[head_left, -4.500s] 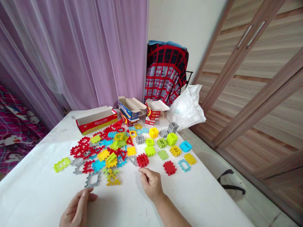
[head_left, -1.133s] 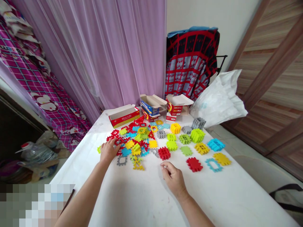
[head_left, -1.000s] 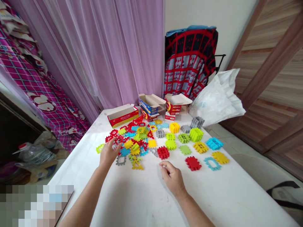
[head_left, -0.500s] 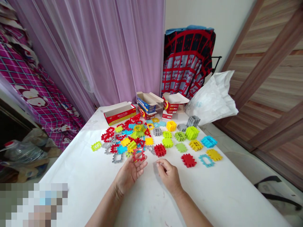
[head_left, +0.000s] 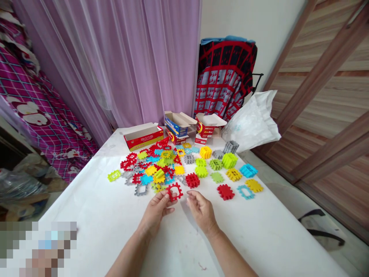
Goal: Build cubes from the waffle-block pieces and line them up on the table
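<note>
A red square interlocking tile with an open middle (head_left: 180, 191) is pinched at its left edge between the thumb and fingers of my left hand (head_left: 155, 207). It is raised slightly above the white table. Just right of it, my right hand (head_left: 201, 211) is half curled, thumb and fingers apart, holding nothing I can see. Beyond my hands lies a loose heap of mixed tiles, with a yellow tile (head_left: 179, 170) at its right side. To the right are sorted groups, among them a red window-pattern stack (head_left: 192, 180), a solid red stack (head_left: 225, 192) and a light blue open frame (head_left: 246, 192).
Open cardboard boxes stand along the table's back: a red one (head_left: 145, 141), a blue one (head_left: 176, 127) and another red one (head_left: 205, 129). A white plastic bag (head_left: 253, 121) rests at the back right corner. A purple curtain (head_left: 138, 61) hangs behind.
My left hand has turned from palm-up and closed its thumb on the red tile, which has moved right. My right hand's fingers have loosened from a closed curl. The view has shifted slightly.
</note>
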The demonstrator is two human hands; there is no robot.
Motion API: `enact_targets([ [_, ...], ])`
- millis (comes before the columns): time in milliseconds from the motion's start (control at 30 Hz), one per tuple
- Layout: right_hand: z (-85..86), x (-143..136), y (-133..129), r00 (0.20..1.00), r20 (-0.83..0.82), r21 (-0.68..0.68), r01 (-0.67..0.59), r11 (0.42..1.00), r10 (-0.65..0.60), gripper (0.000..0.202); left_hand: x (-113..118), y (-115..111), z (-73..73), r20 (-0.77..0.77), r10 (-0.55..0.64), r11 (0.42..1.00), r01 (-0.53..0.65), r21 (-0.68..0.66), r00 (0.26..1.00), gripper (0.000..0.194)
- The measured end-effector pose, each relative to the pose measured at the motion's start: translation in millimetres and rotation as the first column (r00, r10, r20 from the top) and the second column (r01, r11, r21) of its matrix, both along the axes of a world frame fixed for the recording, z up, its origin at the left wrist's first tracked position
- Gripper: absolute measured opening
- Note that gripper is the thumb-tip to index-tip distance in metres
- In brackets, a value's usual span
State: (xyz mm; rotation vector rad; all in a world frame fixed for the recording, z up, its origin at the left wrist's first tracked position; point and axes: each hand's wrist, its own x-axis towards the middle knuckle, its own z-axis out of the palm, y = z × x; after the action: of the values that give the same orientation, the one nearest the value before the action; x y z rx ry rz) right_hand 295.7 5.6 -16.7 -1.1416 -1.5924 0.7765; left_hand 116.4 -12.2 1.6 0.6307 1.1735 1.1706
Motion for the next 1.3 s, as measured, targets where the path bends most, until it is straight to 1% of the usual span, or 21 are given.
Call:
enact_targets([
  [100,-1.0,-4.1,0.3,0.997,-0.071,-0.019,-0.013,1.0,0.012,0.028,9.1,-3.3,-2.1,-0.056,-0.033,0.999,0.035,0.033,0.998,0.047],
  [267,-8.7,-5.8,4.4,0.986,-0.165,-0.077,-0.018,0.997,0.005,0.024,15.6,-6.2,8.4,-0.172,-0.034,0.995,0.049,0.084,0.985,0.046],
  [333,-8.7,-4.2,5.8,0.986,-0.169,-0.058,-0.006,0.998,-0.004,0.024,13.3,-5.1,11.8,-0.234,-0.012,0.994,0.038,0.105,0.972,0.047],
  [400,-7.5,-2.5,6.6,0.989,-0.148,-0.018,0.009,1.0,-0.011,0.023,10.0,-3.2,12.1,-0.293,-0.004,0.993,0.037,0.108,0.956,0.048],
  [500,-7.2,-1.4,7.2,0.994,-0.111,0.012,-0.006,1.0,0.007,0.021,6.9,-0.8,8.5,-0.362,-0.037,0.995,0.069,0.077,0.932,0.044],
  [600,-10.6,-2.1,8.8,0.992,-0.128,-0.009,0.005,1.0,-0.006,0.02,7.3,0.5,5.0,-0.399,-0.067,0.994,0.096,0.053,0.914,0.04],
  [733,-12.7,-2.7,10.9,0.989,-0.149,-0.031,-0.001,1.0,-0.003,0.017,8.9,1.8,5.7,-0.409,-0.086,0.992,0.117,0.053,0.909,0.041],
  [867,-4.6,0.5,9.6,0.99,-0.139,-0.033,-0.005,0.999,0.0,0.019,5.5,1.4,9.4,-0.408,-0.112,0.992,0.127,0.01,0.906,0.046],
  [967,3.6,4.0,6.5,0.997,-0.063,-0.008,-0.035,0.999,0.034,0.025,1.5,0.7,10.5,-0.379,-0.136,0.991,0.129,-0.044,0.915,0.052],
  [1067,8.2,4.9,2.9,0.996,0.04,0.006,-0.081,0.997,0.08,0.031,-0.6,0.4,10.5,-0.317,-0.136,0.991,0.123,-0.061,0.939,0.057],
  [1167,7.3,2.7,0.3,0.992,0.084,-0.03,-0.091,0.995,0.093,0.033,-0.6,0.4,11.2,-0.286,-0.131,0.991,0.12,-0.057,0.949,0.058],
  [1300,4.5,1.3,-1.3,0.993,0.095,-0.049,-0.071,0.996,0.075,0.033,0.1,0.8,12.5,-0.297,-0.144,0.99,0.136,-0.049,0.944,0.058],
])
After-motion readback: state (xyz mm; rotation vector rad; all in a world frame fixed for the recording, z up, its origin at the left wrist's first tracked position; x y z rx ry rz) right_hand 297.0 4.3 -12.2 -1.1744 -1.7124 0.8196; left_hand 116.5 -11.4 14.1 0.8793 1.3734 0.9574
